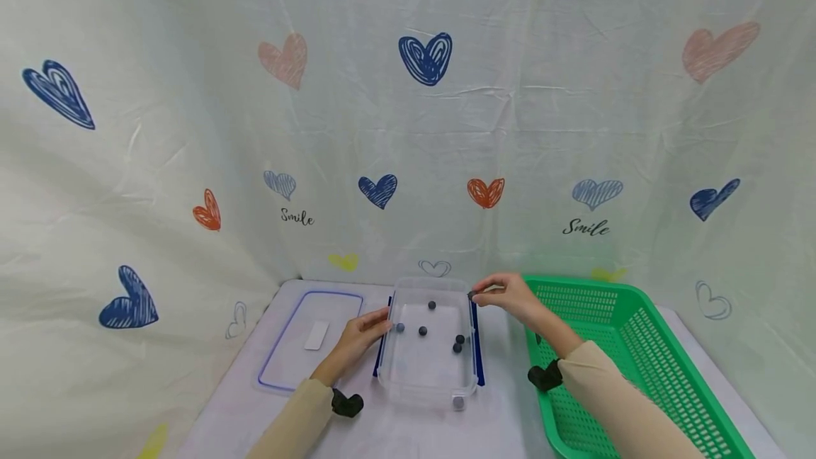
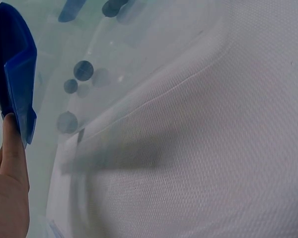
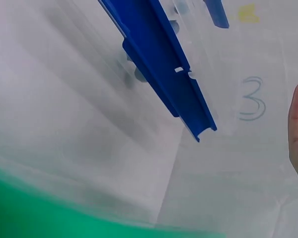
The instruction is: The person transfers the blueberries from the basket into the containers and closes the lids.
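Bead (image 1: 471, 295) pinched in right-hand fingers (image 1: 487, 290) over box rim (image 1: 473, 317).

I see the box (image 1: 428, 374) mid-table with balls (image 1: 423, 331) inside. Lid (image 1: 310, 338) lies left of it, basket (image 1: 612, 346) right. My left hand (image 1: 363, 335) touches the box's left side; my right hand (image 1: 510, 296) is over its far right corner.

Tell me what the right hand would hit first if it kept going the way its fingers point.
The right hand, pinching a small dark ball, points left over the clear box. Probably nothing until the box's far rim, near the left hand; depth is unclear.
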`<state>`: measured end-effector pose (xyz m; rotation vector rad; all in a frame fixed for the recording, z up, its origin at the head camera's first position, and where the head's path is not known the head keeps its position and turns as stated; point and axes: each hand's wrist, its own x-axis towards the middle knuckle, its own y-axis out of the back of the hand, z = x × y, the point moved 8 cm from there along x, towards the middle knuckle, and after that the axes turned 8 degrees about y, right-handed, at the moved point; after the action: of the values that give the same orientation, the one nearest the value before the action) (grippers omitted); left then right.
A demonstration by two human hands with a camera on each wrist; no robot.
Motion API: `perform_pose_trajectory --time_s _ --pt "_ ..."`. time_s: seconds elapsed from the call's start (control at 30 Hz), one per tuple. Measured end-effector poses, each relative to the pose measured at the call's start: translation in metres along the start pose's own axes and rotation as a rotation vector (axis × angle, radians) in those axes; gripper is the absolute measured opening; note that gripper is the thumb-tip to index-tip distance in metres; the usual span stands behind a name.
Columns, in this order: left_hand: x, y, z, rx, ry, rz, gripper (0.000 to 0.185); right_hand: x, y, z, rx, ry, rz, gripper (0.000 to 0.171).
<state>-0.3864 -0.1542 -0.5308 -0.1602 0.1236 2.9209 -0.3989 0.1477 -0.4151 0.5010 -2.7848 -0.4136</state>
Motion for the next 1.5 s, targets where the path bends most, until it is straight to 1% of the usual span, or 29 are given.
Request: perform_pose_trajectory --time_s 0.23,0.43,0.57,0.8,1.03,1.27,1.5 --pt "0.001 -0.001 0.001 0.006 -0.012 0.001 0.061 0.004 -0.011 0.008 0.007 -0.026 -0.022 0.022" --pt "0.002 -0.002 0.000 -0.003 -0.003 0.002 0.058 0.005 -0.016 0.014 -0.012 -0.040 -0.033 0.019" --pt "0.001 -0.002 0.000 -0.004 -0.002 0.003 0.059 0.004 -0.019 0.014 -0.016 -0.039 -0.037 0.021" --pt "0.001 -0.003 0.000 0.009 0.004 0.007 0.060 0.004 -0.019 0.011 -0.027 -0.036 -0.018 0.017" --pt "-0.001 -0.002 -0.002 0.022 0.011 0.020 0.060 0.002 -0.006 0.004 -0.028 -0.048 0.009 0.018" --pt "-0.002 -0.001 0.001 0.025 -0.002 0.023 0.058 0.000 0.014 -0.003 -0.041 -0.026 0.038 0.024" --pt "-0.002 -0.001 0.002 0.024 -0.004 0.027 0.058 -0.005 0.035 -0.003 -0.040 -0.040 0.072 0.026"
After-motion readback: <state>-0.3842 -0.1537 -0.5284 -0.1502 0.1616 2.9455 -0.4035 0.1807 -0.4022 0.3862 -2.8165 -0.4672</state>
